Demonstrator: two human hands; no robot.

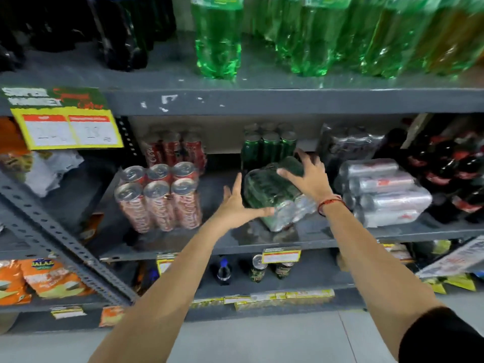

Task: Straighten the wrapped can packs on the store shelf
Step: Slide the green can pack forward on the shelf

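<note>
At frame centre, my right hand point(309, 176) presses spread fingers atop the toppled green can pack point(272, 195); my left hand point(235, 205), open, flanks its side, grasping nothing.

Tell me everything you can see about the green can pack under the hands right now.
The green can pack is a bundle of green cans in clear, glossy shrink wrap, lying tipped on its side and skewed on the grey middle shelf, silver can ends facing the front. The right hand presses on its top; the left hand is open at its left side, thumb under the front edge. An upright green pack stands behind it.
</note>
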